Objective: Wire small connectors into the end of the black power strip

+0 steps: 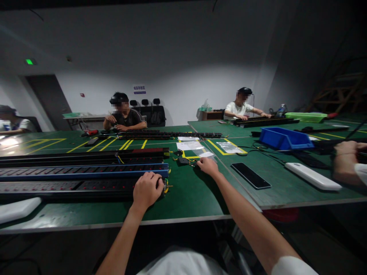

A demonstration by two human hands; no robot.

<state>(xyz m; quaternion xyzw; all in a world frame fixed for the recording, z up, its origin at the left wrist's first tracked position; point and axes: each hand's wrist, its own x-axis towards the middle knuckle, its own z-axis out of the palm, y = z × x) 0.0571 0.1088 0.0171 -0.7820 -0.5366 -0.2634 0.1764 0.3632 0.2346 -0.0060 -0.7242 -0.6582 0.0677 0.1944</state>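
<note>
So the green table [195, 198] was the big thing. The nearest black strip [100, 187] lay lengthwise side to side, stretching left from the closer left grip [147, 188]. Wall sign [139, 88] read 成品存放区, I think. Left grip was curled over the strip's right end, couldn't tell how firmly. Right grip [207, 167] sat by some yellow wires [192, 160], pinching or not, no clue.
</note>
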